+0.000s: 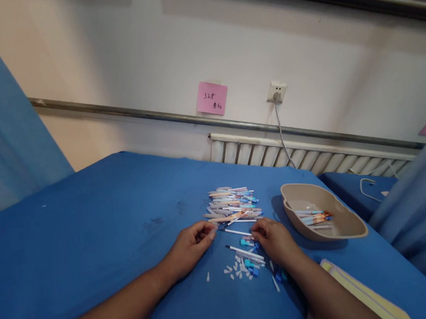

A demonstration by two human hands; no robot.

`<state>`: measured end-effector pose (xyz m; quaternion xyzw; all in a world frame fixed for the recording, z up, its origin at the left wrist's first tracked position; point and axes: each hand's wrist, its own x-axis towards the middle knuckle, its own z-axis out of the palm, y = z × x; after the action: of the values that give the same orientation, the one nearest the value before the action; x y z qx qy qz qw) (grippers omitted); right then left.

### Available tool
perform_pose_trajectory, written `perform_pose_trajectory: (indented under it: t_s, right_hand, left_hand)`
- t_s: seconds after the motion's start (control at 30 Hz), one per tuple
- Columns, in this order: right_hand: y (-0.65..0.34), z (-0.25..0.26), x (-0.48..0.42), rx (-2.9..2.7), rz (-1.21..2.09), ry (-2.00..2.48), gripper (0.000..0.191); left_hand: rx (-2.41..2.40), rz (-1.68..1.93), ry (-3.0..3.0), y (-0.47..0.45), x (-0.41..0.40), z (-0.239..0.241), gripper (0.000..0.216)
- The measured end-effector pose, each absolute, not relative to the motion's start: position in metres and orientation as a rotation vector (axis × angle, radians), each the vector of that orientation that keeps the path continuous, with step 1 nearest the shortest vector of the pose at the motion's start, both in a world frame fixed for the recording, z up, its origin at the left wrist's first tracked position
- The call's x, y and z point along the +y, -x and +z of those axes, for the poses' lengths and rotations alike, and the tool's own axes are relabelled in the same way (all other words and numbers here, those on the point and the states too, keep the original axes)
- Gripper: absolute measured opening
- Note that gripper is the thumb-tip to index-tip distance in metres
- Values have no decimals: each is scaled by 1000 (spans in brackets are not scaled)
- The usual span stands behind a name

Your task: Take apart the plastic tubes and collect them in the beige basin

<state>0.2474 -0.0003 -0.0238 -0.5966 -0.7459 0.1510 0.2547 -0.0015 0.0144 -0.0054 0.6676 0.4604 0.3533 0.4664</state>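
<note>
My left hand [190, 247] rests on the blue table [93, 228], fingers curled and pinched on a small pale pen part at its fingertips. My right hand [274, 238] lies knuckles up, fingers closed around a thin white refill [237, 232] that stretches toward my left hand. A heap of pens and pen barrels [231, 206] lies just beyond both hands. Loose refills, small white tips and blue caps [245, 265] are scattered between my wrists.
A beige tray [346, 230] holding a few assembled pens stands to the right. A yellow-edged paper pad [367, 295] lies by my right forearm. Behind the table are a radiator, a wall socket with cable, and a pink note [211, 98].
</note>
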Motion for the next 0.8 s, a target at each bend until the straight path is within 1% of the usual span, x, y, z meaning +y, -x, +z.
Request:
perform_pose_trajectory:
  t_s: [0.2,0.33,0.47,0.63,0.8]
  right_hand:
    - [-250,-22,2,-2108,478,1644,9]
    - [-251,-23,1,-2160,463,1644,10]
    - [-252,-24,3,-2187,470,1662,11]
    - [-250,-18,5,-2233,464,1715,11]
    - [-246,-12,2,-2297,372,1688,9]
  left_hand:
    - [984,906,-1274,2,20,-6,33]
    - [855,873,-1093,2,18,0,33]
    - [824,801,-1008,2,14,6,32]
    - [818,806,-954,1,14,6,27]
    - [813,806,-977,0,13,6,24]
